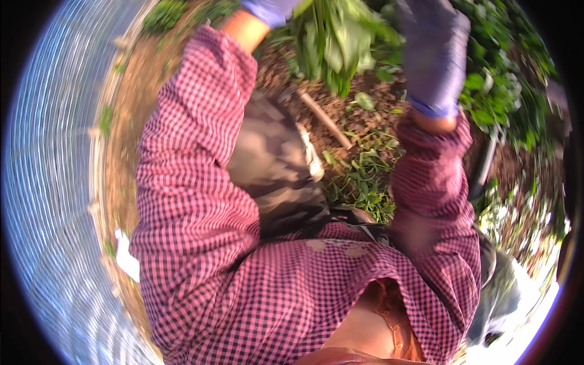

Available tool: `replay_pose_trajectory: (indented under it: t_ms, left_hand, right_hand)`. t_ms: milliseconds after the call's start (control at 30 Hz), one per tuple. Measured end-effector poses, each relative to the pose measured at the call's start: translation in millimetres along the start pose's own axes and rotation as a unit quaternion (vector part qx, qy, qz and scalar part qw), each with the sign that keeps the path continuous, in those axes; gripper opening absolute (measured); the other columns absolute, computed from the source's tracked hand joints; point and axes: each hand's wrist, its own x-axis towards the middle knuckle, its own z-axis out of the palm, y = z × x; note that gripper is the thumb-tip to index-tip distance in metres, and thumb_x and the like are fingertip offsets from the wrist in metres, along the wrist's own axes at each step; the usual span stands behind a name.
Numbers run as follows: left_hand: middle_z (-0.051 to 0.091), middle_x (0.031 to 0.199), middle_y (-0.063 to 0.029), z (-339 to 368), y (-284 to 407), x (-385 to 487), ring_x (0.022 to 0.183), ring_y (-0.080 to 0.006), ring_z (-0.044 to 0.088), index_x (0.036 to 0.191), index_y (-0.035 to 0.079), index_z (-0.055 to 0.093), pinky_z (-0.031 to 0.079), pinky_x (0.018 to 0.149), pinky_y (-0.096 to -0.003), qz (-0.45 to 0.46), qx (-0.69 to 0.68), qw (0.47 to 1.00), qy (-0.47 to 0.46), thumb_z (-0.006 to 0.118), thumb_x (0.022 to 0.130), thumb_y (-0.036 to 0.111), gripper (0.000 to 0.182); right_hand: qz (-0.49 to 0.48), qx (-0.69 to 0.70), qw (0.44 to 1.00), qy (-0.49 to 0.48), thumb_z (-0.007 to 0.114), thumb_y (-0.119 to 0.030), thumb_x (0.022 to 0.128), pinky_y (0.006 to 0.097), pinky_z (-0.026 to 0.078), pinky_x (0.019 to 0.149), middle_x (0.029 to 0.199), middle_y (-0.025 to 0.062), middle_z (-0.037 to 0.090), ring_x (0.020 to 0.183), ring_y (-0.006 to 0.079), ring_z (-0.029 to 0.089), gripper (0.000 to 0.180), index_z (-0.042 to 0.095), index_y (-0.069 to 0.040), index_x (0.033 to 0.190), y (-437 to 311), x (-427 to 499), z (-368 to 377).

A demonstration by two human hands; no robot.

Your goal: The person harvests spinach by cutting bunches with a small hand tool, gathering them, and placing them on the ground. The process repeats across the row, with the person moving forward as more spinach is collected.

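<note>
My left hand (pixel 274 10), in a blue-purple glove, is at the top edge against the upper left of a bunch of long green leaves (pixel 335 41); its fingers are cut off by the frame. My right hand (pixel 435 50), gloved alike, reaches up to the right of the bunch, blurred, and its fingertips are cut off too. The leaves hang down over brown soil. Below them a small tool with a wooden handle (pixel 326 119) lies on the soil, its head next to my camouflage-clad leg (pixel 269 146).
Loose green plants (pixel 372 175) lie on the soil beside my leg. Low leafy plants (pixel 492 86) grow at the right, with a grey pipe-like object (pixel 486 164) near them. A translucent plastic sheet wall (pixel 54 159) curves along the left, with a white piece (pixel 127 258) on the ground beside it.
</note>
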Motion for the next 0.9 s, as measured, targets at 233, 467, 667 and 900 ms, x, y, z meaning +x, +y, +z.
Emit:
replay_pose_trajectory:
  t_ms: [233,467,667,900]
  left_hand:
    - [0.06,0.095,-0.0051,-228.9,54.7,-118.5,0.084,-0.0146,0.059,0.128,0.003,0.046,0.05,0.074,-0.0268,-0.164,0.208,0.955,0.134,0.074,0.078,0.006,0.057]
    - [0.051,0.126,-0.0101,-234.1,6.5,-272.3,0.101,-0.0207,0.047,0.118,0.002,0.054,0.045,0.092,-0.0351,-0.629,0.298,0.68,-0.23,0.072,0.079,0.032,0.053]
    - [0.041,0.141,-0.0282,-166.8,-128.0,-438.5,0.128,-0.0352,0.047,0.147,-0.004,0.016,0.039,0.107,-0.037,-0.751,0.249,0.61,-0.05,0.077,0.075,0.034,0.102]
    - [0.031,0.147,-0.0301,-148.4,-94.0,-443.6,0.13,-0.0422,0.041,0.15,0.0,0.005,0.039,0.106,-0.0385,-0.65,0.373,0.661,-0.037,0.075,0.076,0.046,0.112]
  right_hand:
    - [0.161,-0.22,0.958,0.092,0.043,-0.035,0.102,0.0393,0.047,0.101,0.12,0.0231,0.061,0.112,0.0312,0.061,0.051,0.054,0.01,0.122,44.3,-49.3,-136.3]
    - [0.302,-0.251,0.912,0.122,0.047,-0.033,0.101,0.0358,0.051,0.092,0.109,0.0168,0.067,0.104,0.0253,0.065,0.043,0.059,0.004,0.118,67.7,-86.4,-212.1]
    - [0.345,-0.237,0.896,0.147,0.049,-0.024,0.1,0.0299,0.053,0.083,0.105,0.0111,0.068,0.091,0.0181,0.065,0.034,0.062,0.004,0.114,83.9,-112.4,-219.4]
    - [0.372,-0.252,0.884,0.132,0.058,-0.02,0.093,0.035,0.054,0.073,0.099,0.0146,0.069,0.083,0.023,0.068,0.027,0.062,0.0,0.11,98.9,-140.1,-279.3]
